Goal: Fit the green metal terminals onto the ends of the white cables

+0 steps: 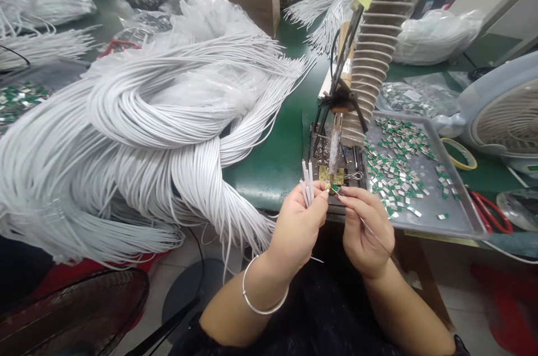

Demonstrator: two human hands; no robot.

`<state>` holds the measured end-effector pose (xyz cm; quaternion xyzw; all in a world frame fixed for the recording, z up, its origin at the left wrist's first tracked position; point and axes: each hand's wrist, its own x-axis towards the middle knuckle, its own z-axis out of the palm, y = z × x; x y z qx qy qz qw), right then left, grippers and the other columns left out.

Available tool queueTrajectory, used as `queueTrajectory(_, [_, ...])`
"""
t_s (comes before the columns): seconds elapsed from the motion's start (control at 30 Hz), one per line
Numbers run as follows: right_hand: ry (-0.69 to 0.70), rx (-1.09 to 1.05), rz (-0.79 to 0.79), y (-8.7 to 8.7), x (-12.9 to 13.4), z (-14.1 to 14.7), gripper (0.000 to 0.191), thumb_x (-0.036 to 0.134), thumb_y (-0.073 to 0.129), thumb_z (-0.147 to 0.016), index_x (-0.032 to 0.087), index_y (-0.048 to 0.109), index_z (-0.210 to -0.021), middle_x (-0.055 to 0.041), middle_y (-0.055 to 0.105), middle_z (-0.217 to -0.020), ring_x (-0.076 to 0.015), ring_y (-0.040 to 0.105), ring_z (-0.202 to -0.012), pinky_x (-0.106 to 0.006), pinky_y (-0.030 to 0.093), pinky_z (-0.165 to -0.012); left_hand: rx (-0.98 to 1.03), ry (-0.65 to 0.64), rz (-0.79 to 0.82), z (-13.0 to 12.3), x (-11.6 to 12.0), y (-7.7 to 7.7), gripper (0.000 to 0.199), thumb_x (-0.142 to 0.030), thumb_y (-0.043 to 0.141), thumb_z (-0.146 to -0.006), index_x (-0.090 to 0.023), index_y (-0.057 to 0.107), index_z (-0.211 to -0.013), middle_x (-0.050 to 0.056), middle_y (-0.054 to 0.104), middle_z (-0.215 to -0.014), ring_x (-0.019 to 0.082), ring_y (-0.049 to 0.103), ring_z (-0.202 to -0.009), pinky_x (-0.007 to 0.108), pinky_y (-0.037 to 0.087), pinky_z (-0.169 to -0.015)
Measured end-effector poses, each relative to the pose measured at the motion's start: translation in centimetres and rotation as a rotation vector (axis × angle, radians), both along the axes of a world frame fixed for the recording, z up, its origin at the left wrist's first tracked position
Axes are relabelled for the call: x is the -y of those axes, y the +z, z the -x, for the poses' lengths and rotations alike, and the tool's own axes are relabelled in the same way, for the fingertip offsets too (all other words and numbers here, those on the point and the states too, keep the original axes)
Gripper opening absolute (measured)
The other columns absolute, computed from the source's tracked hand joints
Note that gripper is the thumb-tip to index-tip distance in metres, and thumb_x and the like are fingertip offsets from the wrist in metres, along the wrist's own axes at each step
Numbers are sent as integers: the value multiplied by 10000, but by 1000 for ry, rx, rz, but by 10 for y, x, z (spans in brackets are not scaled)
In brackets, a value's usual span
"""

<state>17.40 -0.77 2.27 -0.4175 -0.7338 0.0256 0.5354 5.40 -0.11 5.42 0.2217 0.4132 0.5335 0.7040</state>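
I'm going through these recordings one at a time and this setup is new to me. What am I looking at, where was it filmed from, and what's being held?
There's no robot here: these are a person's bare hands, seen from a camera on their head, looking forward and down. The left hand holds a few white cables; the right hand pinches a thin wire. On the green table, a large heap of white cable lies to the left. To the right, a tray holds small green-and-silver parts. A ribbed hose comes down just beyond the hands.
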Motion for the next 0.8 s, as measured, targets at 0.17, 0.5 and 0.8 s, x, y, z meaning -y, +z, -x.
queueTrajectory(0.17, [-3,2,2,0,1,-1,265,52,502,-827,180,620,-1026,-96,650,-996,-197,644,-918,-374,568,-756,2,-2,-2,1,1,1,60,-172,568,-778,-138,523,-800,-97,375,-507,7,258,-388,147,186,-401])
queueTrajectory(0.5, [-9,14,-14,2,-1,0,272,50,504,-826,193,619,-1026,-94,647,-984,-197,645,-897,-377,570,-736,-29,-1,-8,0,1,0,99,-213,605,-767,-155,530,-794,-91,384,-526,16,266,-395,163,204,-409])
queueTrajectory(0.8, [6,8,21,-4,3,-3,261,60,500,-826,184,623,-1020,-90,650,-974,-202,644,-912,-376,566,-751,-66,-19,5,0,2,-7,61,-189,568,-779,-148,528,-801,-93,376,-520,17,253,-402,161,189,-411])
